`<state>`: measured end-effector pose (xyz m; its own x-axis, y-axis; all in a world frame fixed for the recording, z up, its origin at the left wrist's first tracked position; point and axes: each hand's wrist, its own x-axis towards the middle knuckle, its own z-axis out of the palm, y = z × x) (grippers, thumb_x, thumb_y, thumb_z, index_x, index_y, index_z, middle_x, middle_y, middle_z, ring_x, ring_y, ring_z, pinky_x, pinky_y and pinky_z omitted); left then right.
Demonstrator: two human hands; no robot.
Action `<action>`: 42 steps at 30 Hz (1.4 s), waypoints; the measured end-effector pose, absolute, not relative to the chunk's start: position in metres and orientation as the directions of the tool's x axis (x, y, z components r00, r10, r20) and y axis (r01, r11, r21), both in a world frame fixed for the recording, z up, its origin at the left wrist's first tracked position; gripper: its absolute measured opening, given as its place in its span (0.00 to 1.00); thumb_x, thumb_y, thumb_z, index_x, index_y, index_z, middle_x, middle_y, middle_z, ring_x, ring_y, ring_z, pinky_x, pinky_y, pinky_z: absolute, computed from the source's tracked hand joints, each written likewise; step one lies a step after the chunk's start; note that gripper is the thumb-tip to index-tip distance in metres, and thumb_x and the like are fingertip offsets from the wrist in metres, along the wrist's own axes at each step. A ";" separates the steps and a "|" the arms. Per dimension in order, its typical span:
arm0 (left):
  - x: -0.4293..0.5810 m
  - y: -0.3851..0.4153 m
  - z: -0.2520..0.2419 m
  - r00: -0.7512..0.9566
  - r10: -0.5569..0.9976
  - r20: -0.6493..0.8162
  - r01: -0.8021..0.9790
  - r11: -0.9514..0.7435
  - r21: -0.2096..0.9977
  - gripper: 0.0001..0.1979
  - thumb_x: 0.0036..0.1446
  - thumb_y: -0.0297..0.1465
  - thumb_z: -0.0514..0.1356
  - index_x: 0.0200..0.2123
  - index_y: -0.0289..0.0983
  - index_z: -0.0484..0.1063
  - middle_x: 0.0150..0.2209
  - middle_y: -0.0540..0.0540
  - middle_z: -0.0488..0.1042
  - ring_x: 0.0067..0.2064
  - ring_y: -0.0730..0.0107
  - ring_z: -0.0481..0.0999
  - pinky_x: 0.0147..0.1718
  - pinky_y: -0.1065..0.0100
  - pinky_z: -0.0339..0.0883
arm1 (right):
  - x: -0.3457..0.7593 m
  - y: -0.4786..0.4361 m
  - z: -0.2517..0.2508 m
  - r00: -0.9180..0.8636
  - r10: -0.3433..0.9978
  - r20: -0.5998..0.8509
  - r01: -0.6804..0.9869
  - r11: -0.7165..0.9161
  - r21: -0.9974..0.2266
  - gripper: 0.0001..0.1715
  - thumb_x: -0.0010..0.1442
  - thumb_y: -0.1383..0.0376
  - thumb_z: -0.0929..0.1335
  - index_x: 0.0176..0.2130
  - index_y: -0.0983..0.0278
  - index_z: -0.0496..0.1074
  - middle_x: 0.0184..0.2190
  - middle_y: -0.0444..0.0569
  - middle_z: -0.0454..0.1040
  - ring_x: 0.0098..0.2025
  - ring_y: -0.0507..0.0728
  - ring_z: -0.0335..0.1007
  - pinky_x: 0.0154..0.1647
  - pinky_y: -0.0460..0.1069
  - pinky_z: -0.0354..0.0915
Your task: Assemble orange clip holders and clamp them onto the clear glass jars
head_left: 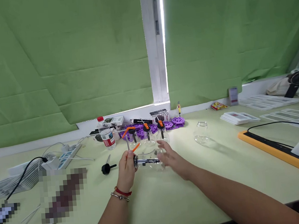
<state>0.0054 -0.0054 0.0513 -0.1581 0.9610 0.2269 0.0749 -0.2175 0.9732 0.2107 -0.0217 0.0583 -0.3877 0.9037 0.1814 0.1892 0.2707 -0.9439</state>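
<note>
My left hand (127, 169) is closed round the black lid end of a clear glass bottle (150, 161), which lies on its side in the air. A black tube runs inside it, and a metal spout and an orange flap (136, 147) stick out by my fingers. At the bottle's base is my right hand (174, 159), slightly blurred, fingers apart and partly overlapping the glass. Left of my left hand a loose black lid with a thin spout (106, 168) lies on the table. Behind stand similar bottles with black and orange tops (162, 133).
An open glass bottle (202, 135) stands to the right. Purple plastic parts (178, 121), boxes and a red-capped water bottle (107, 137) line the back. Cables and a power strip (68, 157) lie left. Farther right are stacked cards (238, 117) and an orange-edged board (277, 154).
</note>
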 end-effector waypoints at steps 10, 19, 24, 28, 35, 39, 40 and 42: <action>0.008 -0.001 0.051 -0.122 0.990 0.064 0.028 -0.061 0.998 0.22 0.55 0.52 0.51 0.25 0.39 0.60 0.17 0.58 0.53 0.16 0.80 0.52 0.13 0.76 0.46 | 0.213 -0.026 0.048 -0.604 0.511 0.611 0.458 0.850 -0.259 0.28 0.55 0.63 0.70 0.54 0.59 0.63 0.60 0.56 0.58 0.64 0.66 0.47 0.62 0.65 0.48; 0.010 0.000 0.044 -0.163 0.969 0.186 0.208 -0.150 0.967 0.21 0.56 0.50 0.52 0.24 0.39 0.59 0.18 0.56 0.56 0.19 0.77 0.57 0.16 0.74 0.51 | 0.206 -0.015 0.051 -0.456 0.767 0.451 0.650 0.633 -0.421 0.43 0.43 0.59 0.76 0.56 0.66 0.63 0.52 0.61 0.65 0.52 0.65 0.65 0.49 0.58 0.67; 0.017 -0.003 0.053 -0.158 0.981 -0.113 -0.027 0.110 0.994 0.23 0.51 0.52 0.54 0.22 0.40 0.56 0.15 0.59 0.52 0.13 0.80 0.50 0.12 0.75 0.41 | 0.209 -0.020 0.036 -0.624 0.202 0.754 0.634 0.696 0.338 0.21 0.56 0.73 0.67 0.50 0.64 0.68 0.47 0.56 0.70 0.56 0.63 0.62 0.53 0.59 0.64; 0.008 0.002 0.053 -0.167 0.947 -0.274 -0.187 0.242 0.952 0.21 0.51 0.49 0.55 0.21 0.40 0.55 0.12 0.60 0.52 0.11 0.81 0.47 0.12 0.75 0.38 | 0.223 -0.017 0.035 -0.655 -0.009 0.756 0.592 0.616 0.520 0.15 0.60 0.72 0.66 0.45 0.55 0.70 0.44 0.45 0.73 0.55 0.56 0.64 0.55 0.54 0.64; -0.010 0.013 0.052 -0.355 0.934 -0.041 -0.256 -0.055 0.965 0.18 0.50 0.46 0.56 0.22 0.39 0.57 0.14 0.59 0.57 0.11 0.81 0.53 0.11 0.73 0.44 | 0.268 0.001 0.025 -0.198 0.508 0.838 0.845 0.522 -0.117 0.30 0.50 0.57 0.72 0.49 0.66 0.66 0.49 0.59 0.68 0.56 0.66 0.59 0.56 0.63 0.59; -0.006 0.011 0.053 -0.375 0.927 0.017 -0.217 -0.105 0.971 0.17 0.50 0.45 0.57 0.23 0.39 0.57 0.16 0.57 0.60 0.11 0.81 0.54 0.11 0.74 0.46 | 0.301 0.016 0.003 0.225 0.809 0.543 0.815 0.149 -0.560 0.38 0.46 0.47 0.71 0.50 0.65 0.66 0.48 0.56 0.70 0.55 0.67 0.60 0.55 0.61 0.59; -0.004 0.010 0.054 -0.371 0.929 0.016 -0.214 -0.102 0.971 0.18 0.50 0.45 0.57 0.23 0.39 0.58 0.16 0.57 0.61 0.11 0.82 0.54 0.11 0.74 0.46 | 0.308 0.019 -0.002 0.283 0.843 0.458 0.778 0.078 -0.624 0.39 0.47 0.46 0.70 0.52 0.66 0.65 0.49 0.57 0.70 0.55 0.67 0.60 0.54 0.60 0.59; -0.002 0.009 0.054 -0.362 0.932 0.015 -0.204 -0.095 0.974 0.18 0.50 0.45 0.58 0.23 0.39 0.58 0.16 0.57 0.61 0.12 0.82 0.54 0.11 0.74 0.46 | 0.319 0.026 -0.009 0.326 0.884 0.334 0.720 -0.003 -0.694 0.42 0.49 0.46 0.69 0.55 0.67 0.62 0.53 0.59 0.67 0.57 0.66 0.60 0.54 0.57 0.60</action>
<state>-0.0016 0.0092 0.0544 -0.3623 0.9319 0.0149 -0.2038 -0.0949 0.9744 0.3193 0.0263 -0.0086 0.3260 0.8842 0.3344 0.7199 -0.0030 -0.6940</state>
